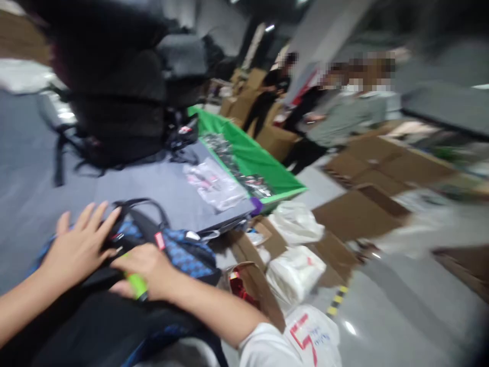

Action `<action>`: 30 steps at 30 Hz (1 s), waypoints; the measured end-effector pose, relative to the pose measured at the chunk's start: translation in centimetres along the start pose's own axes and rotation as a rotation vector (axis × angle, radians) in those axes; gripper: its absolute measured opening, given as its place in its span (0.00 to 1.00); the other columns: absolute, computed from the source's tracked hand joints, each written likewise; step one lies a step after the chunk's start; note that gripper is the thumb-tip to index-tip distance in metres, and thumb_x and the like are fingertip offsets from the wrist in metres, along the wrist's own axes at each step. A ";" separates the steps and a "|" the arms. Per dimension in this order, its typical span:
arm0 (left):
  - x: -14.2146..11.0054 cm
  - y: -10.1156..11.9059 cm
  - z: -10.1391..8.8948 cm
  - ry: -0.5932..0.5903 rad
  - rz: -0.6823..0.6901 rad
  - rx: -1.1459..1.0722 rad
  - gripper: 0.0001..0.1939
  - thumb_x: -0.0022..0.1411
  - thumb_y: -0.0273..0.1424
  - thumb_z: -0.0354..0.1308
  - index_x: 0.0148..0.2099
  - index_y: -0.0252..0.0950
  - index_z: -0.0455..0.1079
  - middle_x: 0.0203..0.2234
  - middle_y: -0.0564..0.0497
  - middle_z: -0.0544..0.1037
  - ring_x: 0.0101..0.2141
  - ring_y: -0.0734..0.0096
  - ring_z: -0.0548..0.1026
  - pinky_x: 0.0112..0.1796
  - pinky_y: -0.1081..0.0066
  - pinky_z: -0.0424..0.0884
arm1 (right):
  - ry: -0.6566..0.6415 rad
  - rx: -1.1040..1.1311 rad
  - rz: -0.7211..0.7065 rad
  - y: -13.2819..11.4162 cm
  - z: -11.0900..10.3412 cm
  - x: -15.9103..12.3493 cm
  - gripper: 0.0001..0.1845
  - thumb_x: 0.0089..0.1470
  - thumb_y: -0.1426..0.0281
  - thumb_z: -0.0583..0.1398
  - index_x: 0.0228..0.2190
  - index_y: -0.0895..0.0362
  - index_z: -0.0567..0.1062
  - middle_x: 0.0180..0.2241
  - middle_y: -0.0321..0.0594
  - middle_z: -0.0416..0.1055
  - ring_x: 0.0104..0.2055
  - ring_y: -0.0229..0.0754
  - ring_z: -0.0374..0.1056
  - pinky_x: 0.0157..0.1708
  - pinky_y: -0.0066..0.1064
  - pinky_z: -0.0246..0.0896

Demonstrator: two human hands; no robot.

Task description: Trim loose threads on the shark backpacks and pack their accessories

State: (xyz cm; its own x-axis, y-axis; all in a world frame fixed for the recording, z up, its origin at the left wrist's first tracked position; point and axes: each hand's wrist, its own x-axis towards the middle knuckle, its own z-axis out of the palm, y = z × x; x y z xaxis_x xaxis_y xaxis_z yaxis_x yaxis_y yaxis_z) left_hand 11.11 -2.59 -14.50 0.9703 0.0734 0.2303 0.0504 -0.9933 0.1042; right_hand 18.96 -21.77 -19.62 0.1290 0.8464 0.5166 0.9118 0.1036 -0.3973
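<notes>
A blue-and-black checked backpack (194,255) with a dark carry loop and a small red tag lies at the near edge of the table. My left hand (82,239) rests on it at the left, fingers spread. Close beside it, my right hand (148,270) is wrapped round a lime-green tool with a dark end (136,285); its kind is blurred, and my fingers cover part of it. The tool is over the bag's top, near a dark strap. Whether its tip touches the bag cannot be told.
Black backpacks (118,102) are piled on the grey table (126,186). A green bin (263,153) with plastic-wrapped items stands behind a clear plastic packet (214,183). White bags (296,272) and open cardboard boxes (362,211) lie on the floor at right. Several people stand farther back.
</notes>
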 end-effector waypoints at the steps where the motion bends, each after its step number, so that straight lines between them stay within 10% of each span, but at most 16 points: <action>1: 0.1 0.9 -0.7 -0.041 -0.022 0.097 0.45 0.67 0.40 0.51 0.74 0.54 0.23 0.72 0.49 0.31 0.70 0.38 0.44 0.62 0.30 0.42 | 0.038 0.053 -0.007 -0.2 -0.5 -0.5 0.23 0.61 0.53 0.61 0.46 0.60 0.74 0.41 0.44 0.79 0.47 0.40 0.74 0.51 0.31 0.68; 4: 1.0 1.8 -1.3 -0.142 -0.095 0.244 0.49 0.60 0.42 0.63 0.75 0.37 0.42 0.72 0.35 0.44 0.70 0.38 0.45 0.63 0.35 0.46 | 0.120 0.122 0.194 0.4 -1.3 -1.7 0.27 0.60 0.58 0.61 0.56 0.59 0.67 0.52 0.52 0.74 0.53 0.46 0.72 0.54 0.40 0.69; 12: 1.6 1.6 -1.7 -0.252 -0.126 0.241 0.54 0.58 0.46 0.66 0.75 0.35 0.40 0.73 0.36 0.41 0.70 0.41 0.43 0.63 0.41 0.51 | 0.183 0.135 0.276 1.0 -3.8 -0.4 0.11 0.63 0.68 0.60 0.47 0.55 0.73 0.41 0.44 0.79 0.40 0.41 0.77 0.43 0.33 0.73; 21: 2.2 1.7 -1.6 -0.308 -0.145 0.237 0.52 0.60 0.44 0.63 0.75 0.34 0.38 0.73 0.37 0.39 0.70 0.43 0.43 0.62 0.48 0.53 | -0.197 0.312 0.456 1.3 -6.5 4.0 0.13 0.60 0.61 0.60 0.40 0.57 0.76 0.32 0.38 0.78 0.31 0.38 0.72 0.32 0.29 0.64; 30: 2.4 1.7 -1.4 -0.314 -0.162 0.179 0.54 0.59 0.43 0.64 0.75 0.35 0.35 0.73 0.36 0.37 0.70 0.39 0.40 0.63 0.44 0.50 | -0.540 0.124 0.311 2.9 -7.1 5.6 0.09 0.57 0.68 0.64 0.41 0.55 0.79 0.38 0.41 0.79 0.39 0.43 0.75 0.41 0.32 0.67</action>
State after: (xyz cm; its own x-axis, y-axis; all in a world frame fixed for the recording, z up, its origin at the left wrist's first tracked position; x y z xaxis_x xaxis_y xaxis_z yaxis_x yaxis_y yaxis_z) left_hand 13.15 -4.01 -12.40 0.9701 0.2272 -0.0857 0.2224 -0.9730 -0.0621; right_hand 25.08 -20.46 -12.48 0.1355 0.9876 -0.0798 0.8072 -0.1567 -0.5690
